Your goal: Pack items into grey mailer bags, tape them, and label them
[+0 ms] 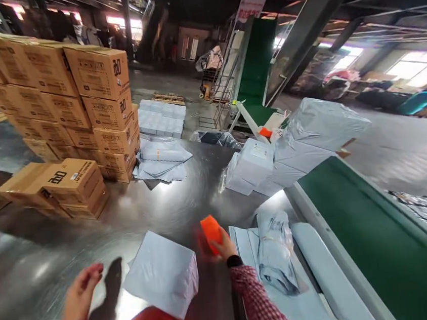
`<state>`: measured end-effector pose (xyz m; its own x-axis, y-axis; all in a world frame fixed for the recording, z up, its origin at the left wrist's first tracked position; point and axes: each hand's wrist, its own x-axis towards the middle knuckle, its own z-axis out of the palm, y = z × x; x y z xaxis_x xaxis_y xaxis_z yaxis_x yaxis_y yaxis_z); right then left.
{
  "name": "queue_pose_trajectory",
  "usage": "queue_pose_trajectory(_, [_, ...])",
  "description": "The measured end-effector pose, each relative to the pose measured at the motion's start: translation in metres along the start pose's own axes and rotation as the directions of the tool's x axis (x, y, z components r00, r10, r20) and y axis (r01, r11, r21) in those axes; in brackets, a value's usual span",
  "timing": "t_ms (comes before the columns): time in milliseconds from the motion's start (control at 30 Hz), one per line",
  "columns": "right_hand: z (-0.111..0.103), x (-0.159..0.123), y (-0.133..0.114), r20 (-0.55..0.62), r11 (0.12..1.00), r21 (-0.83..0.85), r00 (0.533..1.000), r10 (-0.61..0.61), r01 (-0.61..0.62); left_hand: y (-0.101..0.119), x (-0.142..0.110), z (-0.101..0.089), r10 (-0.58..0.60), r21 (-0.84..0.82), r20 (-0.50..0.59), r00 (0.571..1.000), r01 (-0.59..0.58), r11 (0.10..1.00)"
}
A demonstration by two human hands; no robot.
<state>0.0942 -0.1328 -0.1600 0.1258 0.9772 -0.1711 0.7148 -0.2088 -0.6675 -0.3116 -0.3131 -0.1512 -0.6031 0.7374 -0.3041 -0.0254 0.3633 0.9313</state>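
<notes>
A package wrapped in pale grey plastic (160,272) lies on the metal tabletop right in front of me, between my two hands. To its left, my left hand (81,296) is raised above the table, touching nothing, with its fingers loosely stretched out. On the other side of the package, my right hand (224,245) is closed around a bright orange block-like object (211,231); its exact kind is blurred. Beside my right forearm lie folded grey plastic mailing bags (277,255), partly covered by the sleeve.
Brown cardboard boxes (101,72) are stacked high at the left, with lower boxes (73,182) nearer. More grey bags (162,158) lie at the table's far side. Wrapped packages (254,163) stand at the right, next to a green conveyor belt (377,234).
</notes>
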Motion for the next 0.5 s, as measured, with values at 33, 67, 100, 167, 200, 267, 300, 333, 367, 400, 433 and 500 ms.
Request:
queue_pose_trajectory(33, [-0.023,-0.005,-0.002,0.028,0.998,0.051,0.999,-0.034,0.033,0.03,-0.001,-0.003,-0.028,-0.095,-0.029,0.999,0.025,0.995])
queue_pose_trajectory(67, [-0.047,-0.013,-0.006,0.065,0.989,0.125,0.994,-0.091,0.082,0.061,-0.006,-0.001,-0.031,-0.181,-0.037,0.999,0.024,0.983])
queue_pose_trajectory(100, [-0.072,-0.024,-0.013,0.111,0.966,0.216,0.979,-0.172,0.145,0.091,-0.015,0.005,-0.014,-0.244,0.062,0.998,0.029,0.969])
queue_pose_trajectory(167, [-0.117,-0.052,-0.031,0.227,0.873,0.42,0.902,-0.366,0.249,0.144,-0.042,0.029,-0.012,-0.317,0.295,0.955,0.11,0.942])
queue_pose_trajectory(200, [-0.134,-0.069,-0.042,0.284,0.827,0.494,0.85,-0.444,0.268,0.164,-0.058,0.046,0.0,-0.337,0.42,0.908,0.156,0.929])
queue_pose_trajectory(267, [-0.156,-0.103,-0.061,0.374,0.797,0.537,0.769,-0.518,0.276,0.186,-0.091,0.079,0.013,-0.36,0.657,0.754,0.298,0.884])
queue_pose_trajectory(300, [-0.161,-0.118,-0.068,0.405,0.804,0.521,0.747,-0.527,0.286,0.189,-0.105,0.094,0.018,-0.348,0.747,0.665,0.367,0.863])
queue_pose_trajectory(333, [-0.163,-0.132,-0.072,0.43,0.816,0.493,0.731,-0.53,0.301,0.188,-0.117,0.105,0.024,-0.325,0.814,0.581,0.421,0.847])
queue_pose_trajectory(367, [-0.162,-0.145,-0.073,0.458,0.83,0.458,0.715,-0.528,0.319,0.183,-0.126,0.113,0.027,-0.299,0.858,0.512,0.456,0.838])
queue_pose_trajectory(400, [-0.16,-0.155,-0.071,0.484,0.848,0.414,0.708,-0.513,0.332,0.176,-0.133,0.118,0.026,-0.275,0.885,0.464,0.478,0.834])
queue_pose_trajectory(433, [-0.157,-0.164,-0.067,0.497,0.868,0.363,0.718,-0.487,0.337,0.168,-0.139,0.119,0.015,-0.253,0.901,0.434,0.497,0.83])
queue_pose_trajectory(500, [-0.15,-0.179,-0.056,0.49,0.909,0.26,0.767,-0.415,0.326,0.15,-0.146,0.114,-0.042,-0.204,0.914,0.403,0.548,0.812])
